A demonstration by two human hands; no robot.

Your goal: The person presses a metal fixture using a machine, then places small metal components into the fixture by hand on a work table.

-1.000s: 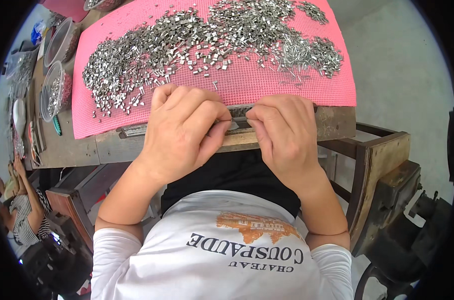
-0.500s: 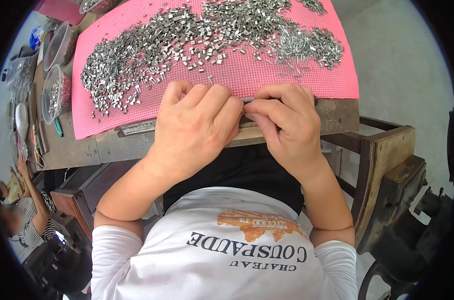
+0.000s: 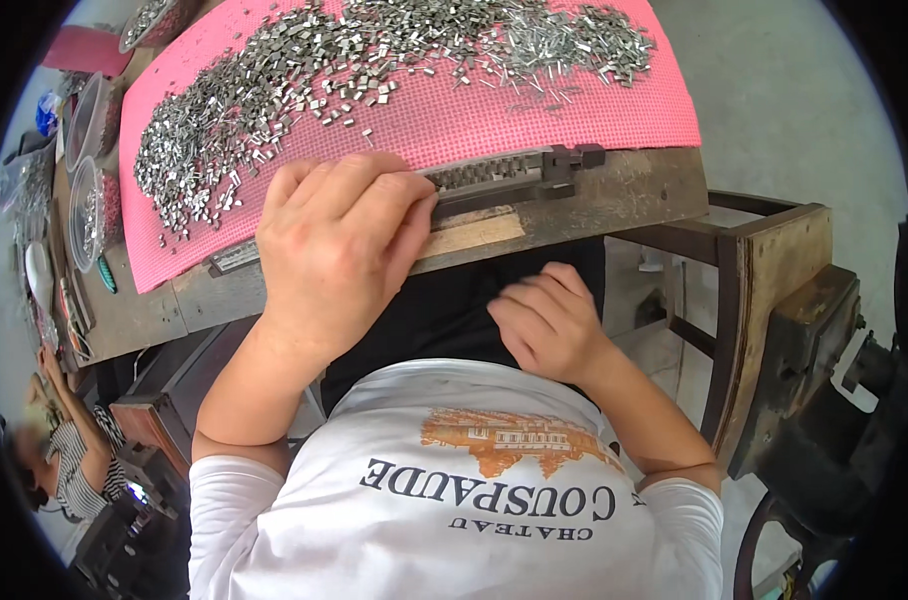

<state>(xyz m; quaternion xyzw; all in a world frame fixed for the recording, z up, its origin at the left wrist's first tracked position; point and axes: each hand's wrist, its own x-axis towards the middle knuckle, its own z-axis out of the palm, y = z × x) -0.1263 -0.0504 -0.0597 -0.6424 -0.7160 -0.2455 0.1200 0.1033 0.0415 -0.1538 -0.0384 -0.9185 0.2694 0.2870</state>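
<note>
My left hand (image 3: 339,240) is closed at the left part of a long dark metal jig (image 3: 489,175), its fingertips pressed together by the rail; what they pinch is hidden. A row of small metal pieces shows in the jig's channel, right of those fingers. At the jig's right end sits a dark block (image 3: 559,165). My right hand (image 3: 549,320) is off the bench, low before my lap, with its fingers curled in. Whether anything small is inside it cannot be seen. A heap of small silvery metal pieces (image 3: 324,65) covers the far part of a pink mat (image 3: 414,135).
The jig lies along the near edge of the wooden bench (image 3: 654,185). Clear plastic tubs (image 3: 96,210) with small parts stand at the left, by a green-handled tool (image 3: 107,274). Another person (image 3: 84,450) sits far left. A dark machine (image 3: 804,370) stands at the right.
My right hand has left the jig and come down toward my lap, uncovering the jig's right half. My left hand has shifted slightly left in the picture, still at the jig.
</note>
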